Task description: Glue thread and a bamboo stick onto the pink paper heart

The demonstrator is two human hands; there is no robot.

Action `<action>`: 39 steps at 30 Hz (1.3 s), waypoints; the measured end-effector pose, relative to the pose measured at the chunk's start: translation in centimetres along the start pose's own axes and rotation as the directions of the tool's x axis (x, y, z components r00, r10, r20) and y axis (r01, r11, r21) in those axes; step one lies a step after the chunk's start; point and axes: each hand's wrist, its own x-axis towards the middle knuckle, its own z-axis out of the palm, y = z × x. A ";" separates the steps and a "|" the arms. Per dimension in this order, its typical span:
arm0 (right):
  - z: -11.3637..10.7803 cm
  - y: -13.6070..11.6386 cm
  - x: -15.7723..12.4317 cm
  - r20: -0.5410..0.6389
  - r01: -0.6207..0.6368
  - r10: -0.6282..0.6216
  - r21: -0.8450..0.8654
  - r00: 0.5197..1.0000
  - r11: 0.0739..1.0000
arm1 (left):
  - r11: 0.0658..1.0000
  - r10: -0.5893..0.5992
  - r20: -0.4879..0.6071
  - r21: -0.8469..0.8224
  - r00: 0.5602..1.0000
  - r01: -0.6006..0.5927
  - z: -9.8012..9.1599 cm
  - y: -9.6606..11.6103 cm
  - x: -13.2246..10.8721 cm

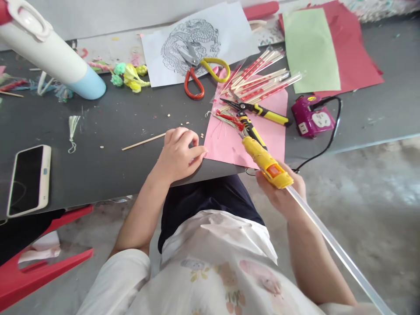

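My right hand point(282, 199) is wrapped round a yellow hot glue gun point(262, 158) with an orange window. A long clear glue stick point(337, 247) runs out of its back towards me. The nozzle points up and left over the pink paper point(226, 146). At the paper's left corner rests my left hand point(180, 153), its fingers curled and thumb and forefinger close together; what they hold, if anything, is hidden. A thin wooden stick point(142, 142) lies with one end against its knuckles. Black and yellow pliers point(269, 114) and red and green tassels point(231, 119) lie beyond the nozzle.
Scissors point(195, 61) lie on a dragon drawing point(157, 52). Wrapped chopsticks point(259, 81) cover the pink paper's back. A purple power socket point(311, 118) with a black cord stands right. At left are a phone point(29, 180), a pale tassel point(73, 131) and a bottle point(55, 57).
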 end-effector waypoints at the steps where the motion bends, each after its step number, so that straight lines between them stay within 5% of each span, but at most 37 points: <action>1: -0.5 -0.1 0.2 -0.016 0.029 -0.030 -0.060 0.999 0.998 | 1.000 0.005 -0.003 0.013 1.000 -0.005 0.0 0.0 0.0; 6: -2.9 -0.4 1.0 -0.040 0.209 -0.267 -0.515 0.963 0.832 | 0.999 0.027 -0.042 0.034 0.999 -0.025 0.0 0.0 0.0; 12: -5.4 -0.6 1.9 0.066 0.350 -0.446 -0.726 0.892 0.592 | 0.999 0.039 -0.054 0.037 0.998 -0.037 0.1 0.0 0.0; 23: -8.0 -1.0 8.2 0.165 0.201 -0.330 -0.976 0.930 0.079 | 0.997 0.053 -0.075 0.059 0.996 -0.049 0.1 0.0 0.0; 29: -7.3 -2.0 11.5 0.194 0.218 -0.295 -0.975 0.935 0.050 | 0.998 0.035 -0.057 0.048 0.998 -0.032 0.0 0.1 0.0; 39: -6.8 -3.2 17.4 0.153 0.199 -0.227 -0.959 0.962 0.200 | 0.997 0.051 -0.044 0.061 0.998 -0.048 -0.2 0.1 0.0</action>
